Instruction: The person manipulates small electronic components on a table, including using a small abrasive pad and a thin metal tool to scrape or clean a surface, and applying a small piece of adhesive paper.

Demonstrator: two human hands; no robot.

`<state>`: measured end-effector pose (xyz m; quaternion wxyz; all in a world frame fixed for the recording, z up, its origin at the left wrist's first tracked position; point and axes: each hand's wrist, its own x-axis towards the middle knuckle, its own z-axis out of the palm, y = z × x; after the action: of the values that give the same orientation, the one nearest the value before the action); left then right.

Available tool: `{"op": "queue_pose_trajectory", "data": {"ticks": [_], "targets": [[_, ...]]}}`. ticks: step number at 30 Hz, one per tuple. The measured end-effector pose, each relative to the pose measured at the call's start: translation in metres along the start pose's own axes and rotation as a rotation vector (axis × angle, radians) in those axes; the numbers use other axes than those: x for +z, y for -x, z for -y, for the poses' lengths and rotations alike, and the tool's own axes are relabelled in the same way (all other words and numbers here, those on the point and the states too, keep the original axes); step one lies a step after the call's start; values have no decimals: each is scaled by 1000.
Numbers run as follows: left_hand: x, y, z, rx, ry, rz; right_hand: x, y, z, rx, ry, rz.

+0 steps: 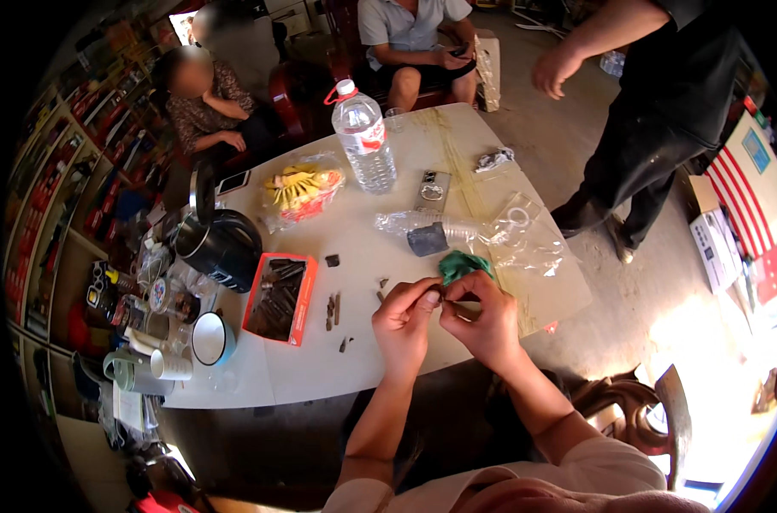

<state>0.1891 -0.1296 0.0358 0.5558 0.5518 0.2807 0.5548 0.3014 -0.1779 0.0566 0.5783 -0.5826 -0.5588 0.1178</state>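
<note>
One left hand (403, 329) and one right hand (484, 321) share a narrow grip on a small dark piece (440, 292) above the desk (320, 376), toward its near edge, apparently working it; next likely needs steadiness.

Kettle (217, 258): left part of table (358, 244)
Box (305, 303): right of kettle, small pieces (277, 299) inside
Bananas (301, 191): behind box
Bottle (367, 147): right of bananas
Phone (432, 193): nearer, right of bottle
Cloth (465, 265): just beyond right hand (484, 318)

No lettering is legible, even on the red bottle label (370, 138) or kettle (207, 255).
</note>
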Motion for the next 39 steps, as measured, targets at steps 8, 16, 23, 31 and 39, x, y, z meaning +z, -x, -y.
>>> {"op": "queue_pose_trajectory", "data": {"ticks": [8, 16, 23, 31, 39], "targets": [[1, -3, -2, -5, -46, 17, 0, -2, -3, -11, 50, 16], [-5, -7, -4, -146, 225, -45, 2, -1, -12, 68, -135, 125], [-9, -9, 1, -272, 417, 57, -1, 0, -6, 136, -247, -21], [-6, -11, -3, -191, 283, 90, -1, -3, -8, 66, -102, -31], [-5, -10, -3, -161, 182, 120, -5, -3, -4, 141, -102, 15]]}}
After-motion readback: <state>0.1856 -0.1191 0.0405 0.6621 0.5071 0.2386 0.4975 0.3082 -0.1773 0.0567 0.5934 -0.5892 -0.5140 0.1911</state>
